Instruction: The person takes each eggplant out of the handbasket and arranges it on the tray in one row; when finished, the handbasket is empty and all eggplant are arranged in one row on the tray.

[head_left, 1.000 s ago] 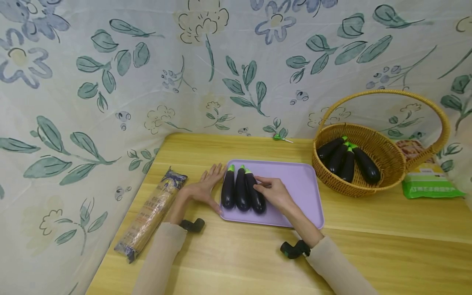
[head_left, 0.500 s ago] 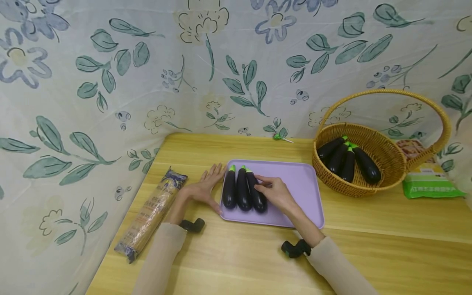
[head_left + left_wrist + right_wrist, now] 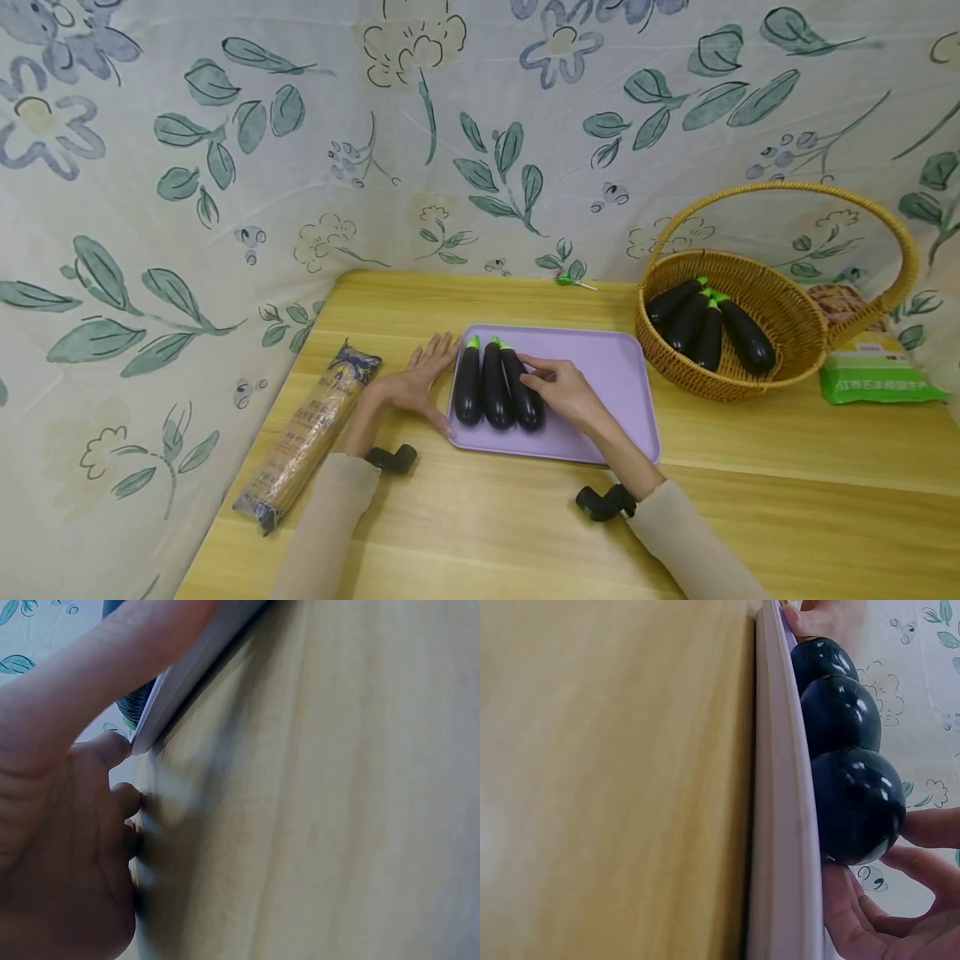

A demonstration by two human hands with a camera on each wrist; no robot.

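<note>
Three dark purple eggplants with green stem ends lie side by side at the left of a lilac tray (image 3: 600,375). My right hand (image 3: 566,392) holds the rightmost eggplant (image 3: 525,396) by its right flank, with bent fingers and thumb against it. The middle eggplant (image 3: 497,392) and the left eggplant (image 3: 468,387) rest close alongside. My left hand (image 3: 416,379) is spread at the tray's left edge, its thumb (image 3: 435,417) by the near left corner. In the right wrist view, the round end of the nearest eggplant (image 3: 859,806) shows above the tray rim (image 3: 787,795).
A wicker basket (image 3: 810,354) with several eggplants (image 3: 746,333) stands right of the tray. Behind it lies a green package (image 3: 873,375). A long pack of noodles (image 3: 307,437) lies left of my left arm. A green lollipop (image 3: 566,279) sits near the wooden table's (image 3: 450,517) back edge.
The three eggplants on the tray have shifted slightly to the right, together with my right hand. My left hand stays in place.
</note>
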